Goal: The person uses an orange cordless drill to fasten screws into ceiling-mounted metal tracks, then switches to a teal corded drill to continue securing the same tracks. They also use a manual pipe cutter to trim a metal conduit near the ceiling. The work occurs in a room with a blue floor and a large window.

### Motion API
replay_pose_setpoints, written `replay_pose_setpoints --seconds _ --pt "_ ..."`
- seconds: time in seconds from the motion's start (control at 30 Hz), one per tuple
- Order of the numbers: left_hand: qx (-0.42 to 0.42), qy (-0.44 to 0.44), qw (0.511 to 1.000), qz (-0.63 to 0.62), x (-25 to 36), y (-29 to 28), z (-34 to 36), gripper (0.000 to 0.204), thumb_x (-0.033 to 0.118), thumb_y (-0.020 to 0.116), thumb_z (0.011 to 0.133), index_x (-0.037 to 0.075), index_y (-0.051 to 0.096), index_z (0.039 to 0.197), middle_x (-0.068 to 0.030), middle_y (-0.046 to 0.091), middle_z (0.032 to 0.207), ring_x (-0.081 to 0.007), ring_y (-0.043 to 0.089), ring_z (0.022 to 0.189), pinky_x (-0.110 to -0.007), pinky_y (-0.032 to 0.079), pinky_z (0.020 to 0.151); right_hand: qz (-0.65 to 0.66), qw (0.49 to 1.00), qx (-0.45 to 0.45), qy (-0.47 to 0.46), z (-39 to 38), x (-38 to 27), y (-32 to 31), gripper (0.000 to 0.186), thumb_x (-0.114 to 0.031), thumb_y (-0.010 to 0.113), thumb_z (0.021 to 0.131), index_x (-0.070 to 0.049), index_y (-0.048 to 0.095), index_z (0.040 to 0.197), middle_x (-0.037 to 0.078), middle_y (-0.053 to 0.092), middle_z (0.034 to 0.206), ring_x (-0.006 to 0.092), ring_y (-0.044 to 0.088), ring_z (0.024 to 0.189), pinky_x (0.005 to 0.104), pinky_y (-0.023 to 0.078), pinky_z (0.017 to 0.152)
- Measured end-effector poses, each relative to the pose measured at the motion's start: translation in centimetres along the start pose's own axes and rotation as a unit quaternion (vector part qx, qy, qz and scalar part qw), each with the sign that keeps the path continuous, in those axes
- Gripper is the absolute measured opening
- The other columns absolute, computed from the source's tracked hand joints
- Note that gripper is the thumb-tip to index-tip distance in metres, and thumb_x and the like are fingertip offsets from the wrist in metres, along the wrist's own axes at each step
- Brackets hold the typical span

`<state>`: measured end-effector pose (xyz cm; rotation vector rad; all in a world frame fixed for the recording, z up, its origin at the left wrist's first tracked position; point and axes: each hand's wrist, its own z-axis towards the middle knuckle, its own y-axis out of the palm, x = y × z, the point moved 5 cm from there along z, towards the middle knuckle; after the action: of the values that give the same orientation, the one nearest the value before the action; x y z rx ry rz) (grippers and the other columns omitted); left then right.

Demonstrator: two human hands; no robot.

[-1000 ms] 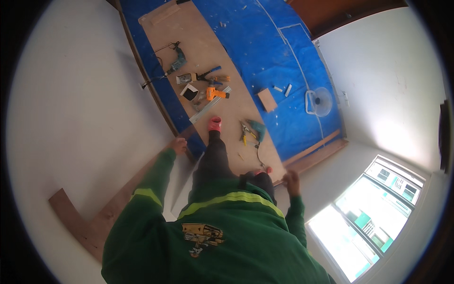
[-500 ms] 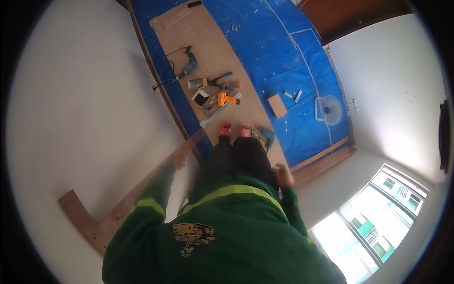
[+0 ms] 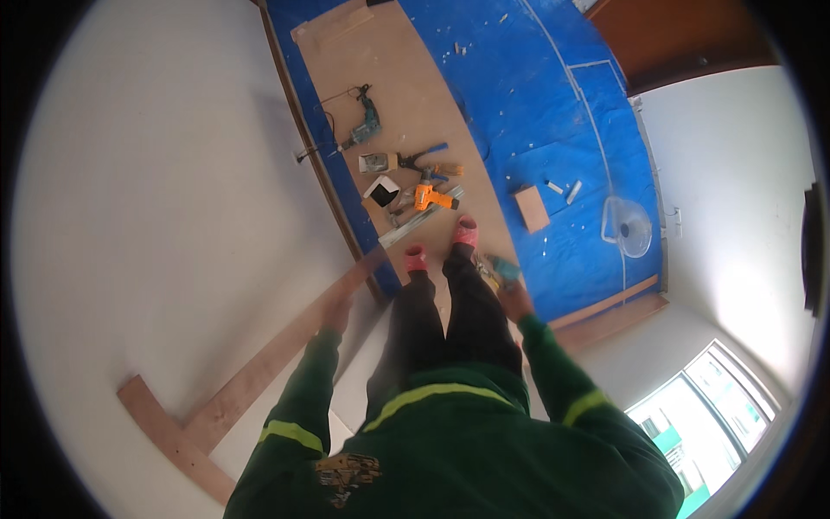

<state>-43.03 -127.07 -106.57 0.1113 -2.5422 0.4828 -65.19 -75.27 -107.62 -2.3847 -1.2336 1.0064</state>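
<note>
My left hand (image 3: pixel 340 313), blurred, hangs beside a long wooden board (image 3: pixel 268 346) on the left; whether it touches the board I cannot tell. My right hand (image 3: pixel 514 300) is lowered beside my leg, its fingers smeared and overlapping, in view, a teal drill (image 3: pixel 504 266) and pliers (image 3: pixel 484 272) on the floor. My feet in pink footwear (image 3: pixel 465 232) stand on a plywood strip (image 3: pixel 415 95). Beyond them lie an orange cordless drill (image 3: pixel 432 197), a metal strip (image 3: pixel 396 235), blue-handled pliers (image 3: pixel 432 150), a small open box (image 3: pixel 381 192) and a corded drill (image 3: pixel 367 121).
Blue sheeting (image 3: pixel 553 130) covers the floor, with a cardboard-coloured block (image 3: pixel 532 208), white sticks (image 3: pixel 572 192) and a fan (image 3: pixel 634 233). Planks (image 3: pixel 609 320) lie along the right side. White walls (image 3: pixel 147 173) enclose the space; a brown door (image 3: pixel 683 39) and a window (image 3: pixel 700 424) are at right.
I have stepped forward, my right foot now farther up the plywood than my left. My right hand has moved up and inward in the view. The whole scene has shifted rightward.
</note>
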Motion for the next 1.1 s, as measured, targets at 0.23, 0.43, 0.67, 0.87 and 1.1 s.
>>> replay_pose_setpoints --seconds 0.23,0.43,0.67,0.87,1.1 --pt "0.127 0.232 0.959 0.099 15.7 5.0 17.6 0.027 0.018 0.057 0.107 0.003 0.07 0.125 -0.0262 0.072 0.114 -0.0442 0.07 0.11 -0.049 0.055 0.094 -0.102 0.992 -0.019 -0.072 -1.0 -6.0 6.2 0.06 -0.028 0.072 0.093 0.001 0.055 0.142 0.022 0.065 0.119 0.0437 0.061 0.117 0.0551 0.049 0.101" --pt "0.152 0.276 0.926 0.209 16.1 9.1 43.9 0.026 0.013 0.058 0.105 0.004 0.075 0.122 -0.024 0.074 0.117 -0.0426 0.07 0.115 -0.049 0.056 0.097 -0.221 0.97 0.062 -0.086 1.4 -6.5 4.0 0.062 -0.026 0.071 0.093 0.0 0.051 0.146 0.02 0.058 0.12 0.0405 0.056 0.115 0.0579 0.042 0.102" --pt "0.188 0.255 0.892 0.323 8.0 8.2 62.5 0.025 0.01 0.06 0.102 0.005 0.078 0.118 -0.0223 0.076 0.118 -0.0429 0.072 0.11 -0.051 0.056 0.097 -0.217 0.971 0.07 -0.075 4.0 -7.6 2.9 0.067 -0.03 0.07 0.093 0.005 0.05 0.146 0.021 0.056 0.109 0.0412 0.054 0.104 0.0562 0.041 0.097" --pt "0.182 0.192 0.857 0.443 6.8 10.8 65.4 0.029 0.025 0.079 0.093 0.003 0.075 0.112 -0.0218 0.076 0.112 -0.041 0.074 0.105 -0.05 0.059 0.094 -0.233 0.966 0.091 -0.057 3.4 -6.7 3.3 0.067 -0.032 0.07 0.096 0.004 0.049 0.149 0.023 0.055 0.118 0.0412 0.053 0.107 0.0545 0.044 0.098" --pt "0.232 0.134 0.872 0.41 8.1 11.8 63.2 0.039 0.028 0.085 0.089 0.001 0.071 0.114 -0.0236 0.073 0.116 -0.0422 0.072 0.11 -0.051 0.059 0.095 -0.242 0.966 0.066 -0.06 3.7 -7.6 3.4 0.068 -0.031 0.069 0.096 0.003 0.049 0.151 0.022 0.053 0.123 0.0386 0.052 0.106 0.0511 0.045 0.097"
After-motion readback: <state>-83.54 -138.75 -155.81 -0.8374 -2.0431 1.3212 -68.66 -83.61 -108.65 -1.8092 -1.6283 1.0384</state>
